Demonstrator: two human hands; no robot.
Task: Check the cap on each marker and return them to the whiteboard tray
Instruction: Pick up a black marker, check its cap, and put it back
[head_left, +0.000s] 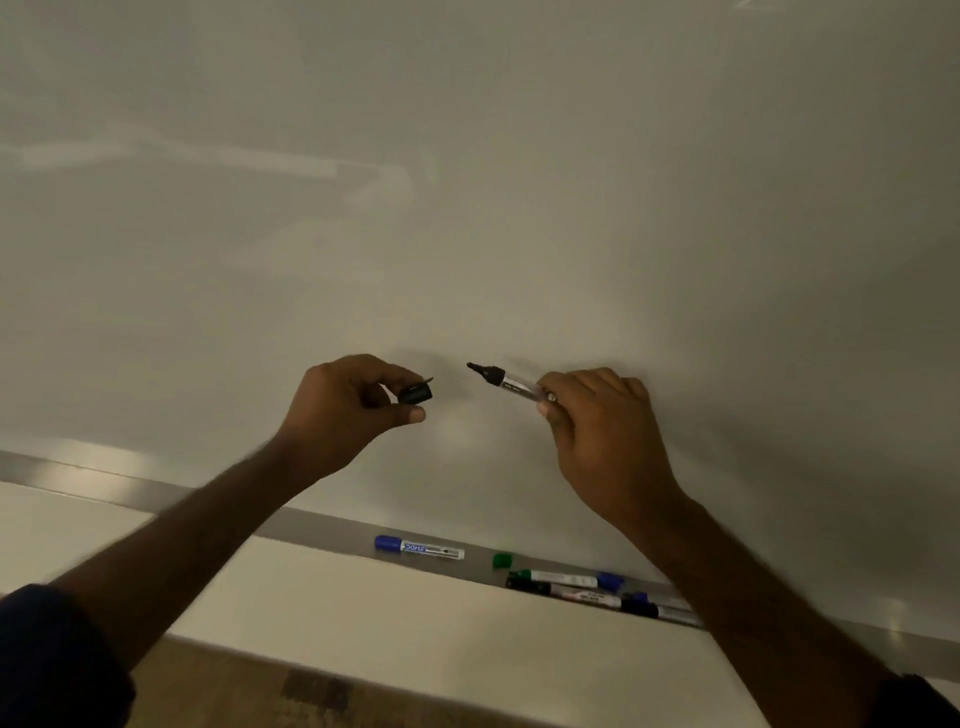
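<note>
My right hand (597, 415) grips an uncapped black marker (506, 380), its bare tip pointing left. My left hand (348, 400) pinches the black cap (415, 393) between thumb and fingers, a short gap from the tip. Both hands are raised in front of the whiteboard (467, 182). Below them the metal tray (322, 527) holds a capped blue marker (418, 548), a loose green cap (502, 560), an uncapped green marker (563, 578) and two more markers (587, 595) to the right, partly hidden by my right forearm.
A pale wall strip (363, 613) runs under the tray. Wooden floor (260, 691) shows at the bottom. Dark sleeves sit at both lower corners.
</note>
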